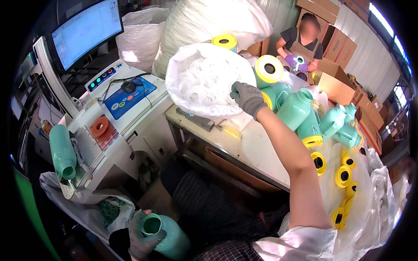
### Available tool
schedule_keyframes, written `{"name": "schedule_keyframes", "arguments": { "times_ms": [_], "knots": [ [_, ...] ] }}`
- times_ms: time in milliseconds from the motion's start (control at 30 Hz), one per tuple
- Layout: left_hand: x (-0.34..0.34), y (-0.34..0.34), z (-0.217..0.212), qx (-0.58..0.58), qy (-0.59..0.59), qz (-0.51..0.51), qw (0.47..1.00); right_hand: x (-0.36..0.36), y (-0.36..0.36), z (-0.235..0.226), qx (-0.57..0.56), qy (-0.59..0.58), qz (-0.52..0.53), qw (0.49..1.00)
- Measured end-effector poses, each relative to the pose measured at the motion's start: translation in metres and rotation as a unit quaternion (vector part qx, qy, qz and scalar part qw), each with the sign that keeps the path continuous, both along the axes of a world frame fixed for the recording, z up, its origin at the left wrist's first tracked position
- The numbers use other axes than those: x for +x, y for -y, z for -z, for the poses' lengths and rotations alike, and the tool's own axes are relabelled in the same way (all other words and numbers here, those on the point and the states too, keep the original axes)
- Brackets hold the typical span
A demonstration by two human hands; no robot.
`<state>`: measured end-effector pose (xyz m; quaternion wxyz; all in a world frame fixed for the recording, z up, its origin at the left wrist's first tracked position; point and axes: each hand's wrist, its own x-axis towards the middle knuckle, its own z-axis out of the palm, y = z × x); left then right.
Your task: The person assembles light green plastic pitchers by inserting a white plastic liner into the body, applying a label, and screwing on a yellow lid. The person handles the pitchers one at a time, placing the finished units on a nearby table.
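Low at the front, my left hand [143,239], in a grey glove, grips a mint-green plastic bottle [174,239] with its open mouth facing up. My right hand [249,99], also gloved, reaches to the right edge of a white sack [173,82] full of white translucent plastic rings [204,78]. Its fingers are drawn together; whatever they pinch is hidden. Just beyond that hand stands a green bottle with a yellow base [268,69]. More green bottles [295,108] crowd the table to its right. Another bottle [62,148] lies on the machine at left.
A monitor [87,32] and a white control panel [106,76] with a mouse [128,86] are at left. Large white sacks [209,21] rise behind. Yellow caps [343,176] lie on plastic sheeting at right. A co-worker [302,48] sits by cardboard boxes [335,87], holding a part.
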<state>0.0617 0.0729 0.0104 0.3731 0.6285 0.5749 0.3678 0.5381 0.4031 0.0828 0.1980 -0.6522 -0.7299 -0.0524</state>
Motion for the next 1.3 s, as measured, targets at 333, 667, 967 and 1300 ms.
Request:
{"name": "schedule_keyframes", "arguments": {
  "times_ms": [333,667,967,1300],
  "knots": [
    [0.012,0.009,0.013,0.110,-0.042,-0.094,0.989,-0.122,0.090,0.005,-0.008,-0.283,-0.255,0.925],
    [0.030,0.020,-0.039,0.222,-0.187,-0.059,0.955,-0.266,0.225,0.072,-0.055,-0.202,-0.575,0.791],
    [0.012,0.021,-0.030,0.178,-0.236,0.038,0.954,-0.250,0.246,0.064,-0.180,-0.198,-0.612,0.744],
    [0.009,0.030,-0.062,0.162,-0.388,-0.051,0.906,-0.292,0.290,0.076,-0.099,-0.166,-0.538,0.821]
  ]
}}
